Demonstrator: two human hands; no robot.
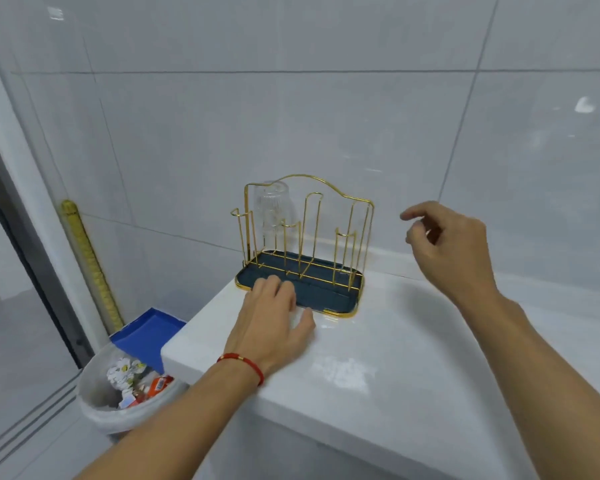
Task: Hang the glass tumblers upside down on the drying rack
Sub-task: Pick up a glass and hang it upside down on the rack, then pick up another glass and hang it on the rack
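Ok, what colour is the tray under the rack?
Dark blue tray with a gold rim, seen in the head view.

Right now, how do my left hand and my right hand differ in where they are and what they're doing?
The left hand lies flat, palm down, on the front edge of the rack's blue tray; the right hand hangs in the air to the right of the drying rack, touching nothing. The left fingers are stretched out; the right fingers are loosely curled. The left wrist wears a red string bracelet; the right is bare. Both hands are empty.
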